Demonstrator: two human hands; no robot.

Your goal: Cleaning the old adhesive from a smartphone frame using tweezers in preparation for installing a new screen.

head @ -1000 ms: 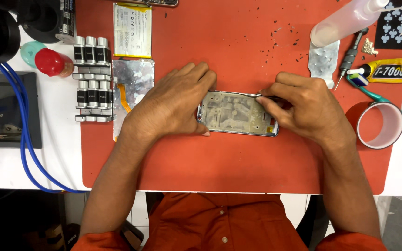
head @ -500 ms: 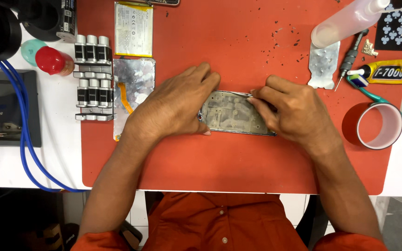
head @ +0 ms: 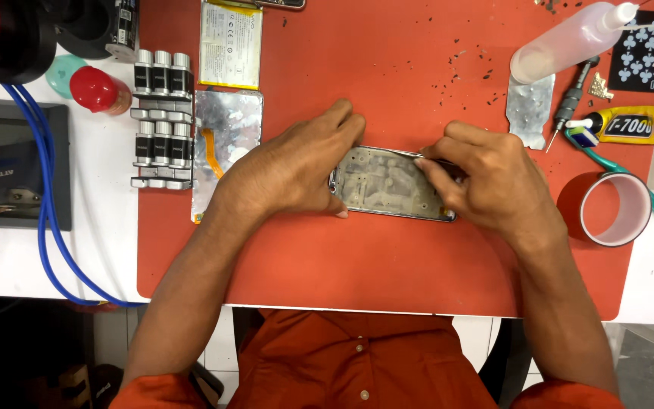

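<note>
Since the earlier frames, the right hand has crept leftward along the far long edge of the phone frame, so its fingertips now sit nearer the middle of that edge than the end; the left hand has barely shifted.

That phone frame lies flat near the centre of the red mat, long side running left to right, its bare metal inside facing up. The left hand is spread flat over the frame's left end, fingers loose, pressing it down rather than gripping. The right hand is pinched around a thin metal tool whose tip rests along the frame's far edge; whether the tip is under anything, I cannot tell.

Risks, as I judge them: the thin tool could skid off the edge if pushed too hard and jab the left fingertips, which lie just beside its tip. Levering at too steep an angle could bend the frame or gouge it. If the left hand eases its pressure, the frame may slide on the mat and the tool lose its bite.

Toward the mat's far right corner, a squeeze bottle, a glue tube and a tape roll stand close by the right forearm; a sudden slip could knock them. A battery lies at the far edge.
</note>
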